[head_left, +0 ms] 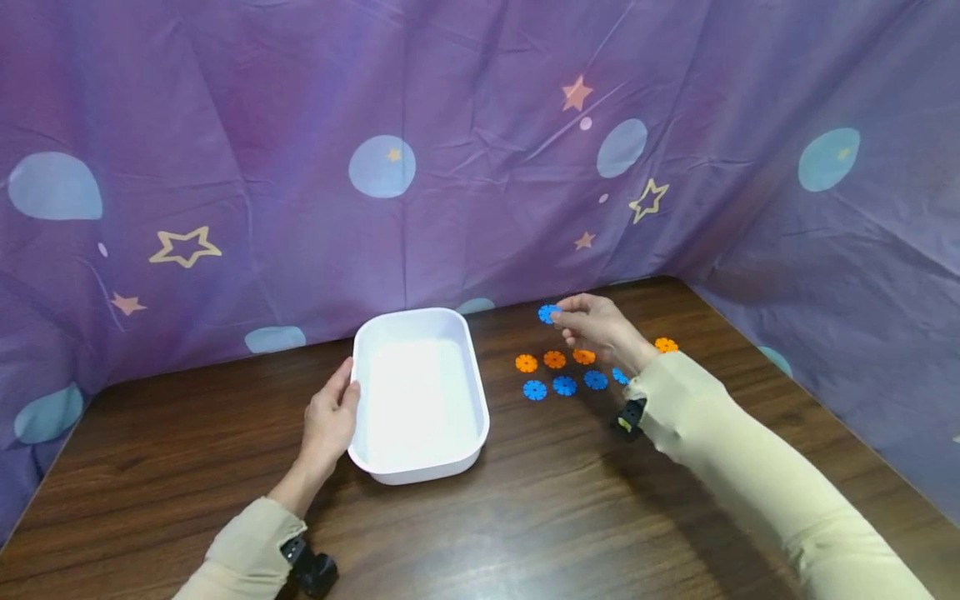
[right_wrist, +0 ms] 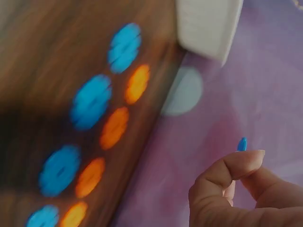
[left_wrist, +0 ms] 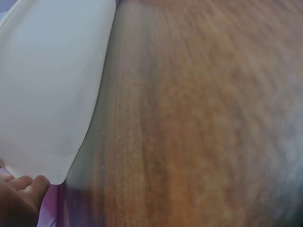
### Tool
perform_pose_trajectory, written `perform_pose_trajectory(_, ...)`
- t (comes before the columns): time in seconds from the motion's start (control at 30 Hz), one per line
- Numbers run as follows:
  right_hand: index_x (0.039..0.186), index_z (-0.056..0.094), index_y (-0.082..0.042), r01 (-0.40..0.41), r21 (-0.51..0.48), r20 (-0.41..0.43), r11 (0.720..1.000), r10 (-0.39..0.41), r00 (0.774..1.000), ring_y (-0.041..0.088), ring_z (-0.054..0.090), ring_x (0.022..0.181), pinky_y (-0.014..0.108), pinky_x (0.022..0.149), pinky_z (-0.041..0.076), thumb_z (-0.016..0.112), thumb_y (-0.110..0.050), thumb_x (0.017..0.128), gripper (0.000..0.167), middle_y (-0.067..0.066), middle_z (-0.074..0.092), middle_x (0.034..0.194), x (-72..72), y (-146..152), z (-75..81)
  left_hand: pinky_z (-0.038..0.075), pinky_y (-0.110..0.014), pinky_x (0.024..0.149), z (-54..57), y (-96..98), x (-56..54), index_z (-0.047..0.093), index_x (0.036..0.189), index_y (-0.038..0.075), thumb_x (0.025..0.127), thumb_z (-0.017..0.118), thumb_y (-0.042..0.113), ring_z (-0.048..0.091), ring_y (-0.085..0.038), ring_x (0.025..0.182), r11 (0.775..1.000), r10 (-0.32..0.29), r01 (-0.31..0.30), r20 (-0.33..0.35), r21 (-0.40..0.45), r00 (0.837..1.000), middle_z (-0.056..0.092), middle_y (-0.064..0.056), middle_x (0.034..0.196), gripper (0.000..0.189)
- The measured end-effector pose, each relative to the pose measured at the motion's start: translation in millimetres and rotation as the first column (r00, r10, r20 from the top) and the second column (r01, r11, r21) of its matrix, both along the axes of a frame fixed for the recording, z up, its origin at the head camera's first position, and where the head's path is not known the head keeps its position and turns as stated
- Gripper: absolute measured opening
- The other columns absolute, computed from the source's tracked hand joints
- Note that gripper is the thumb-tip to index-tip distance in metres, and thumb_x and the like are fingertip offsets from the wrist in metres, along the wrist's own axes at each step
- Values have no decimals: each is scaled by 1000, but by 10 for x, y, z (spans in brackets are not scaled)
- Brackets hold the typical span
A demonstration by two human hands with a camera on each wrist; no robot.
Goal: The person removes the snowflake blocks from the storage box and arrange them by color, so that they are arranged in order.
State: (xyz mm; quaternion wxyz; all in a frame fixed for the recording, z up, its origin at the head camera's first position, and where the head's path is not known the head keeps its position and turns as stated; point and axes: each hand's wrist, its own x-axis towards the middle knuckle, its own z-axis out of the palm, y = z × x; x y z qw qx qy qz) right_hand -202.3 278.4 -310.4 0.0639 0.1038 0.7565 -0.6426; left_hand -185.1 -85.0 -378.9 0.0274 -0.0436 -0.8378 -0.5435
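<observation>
A white plastic tray (head_left: 480,408) stands on the table left of the discs. At its left side my left hand (head_left: 328,419) grips the rim, with the thumb at the edge; in the left wrist view, fingers (left_wrist: 35,189) show at the tray's corner. My right hand (head_left: 600,325) pinches a blue snowflake disc (head_left: 548,314) between thumb and fingertips, raised above the table. Edge-on, only a sliver of this disc (right_wrist: 242,144) shows in the right wrist view. Below the right hand lie a row of orange snowflake discs (head_left: 554,360) and a row of blue snowflake discs (head_left: 565,386), partly hidden by the wrist.
One orange disc (head_left: 666,344) lies to the right of my right wrist. The brown wooden table (head_left: 465,533) reaches back to a purple curtain (head_left: 300,183) printed with stars and planets, which also hangs along the right side.
</observation>
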Motion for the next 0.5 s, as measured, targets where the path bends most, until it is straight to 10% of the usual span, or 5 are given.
perform_pose_trajectory(0.5,108,42,-4,122,144,6,982,-124,992,-1,54,57,14,55,51,54,-13,94,20,-8,58,71,342,1093,-224,32,-41,111,2,0,3,35,144,2,100,40,12,36,-29,135,1000,4,-4,-5,-1,1000,40,-17,145,46)
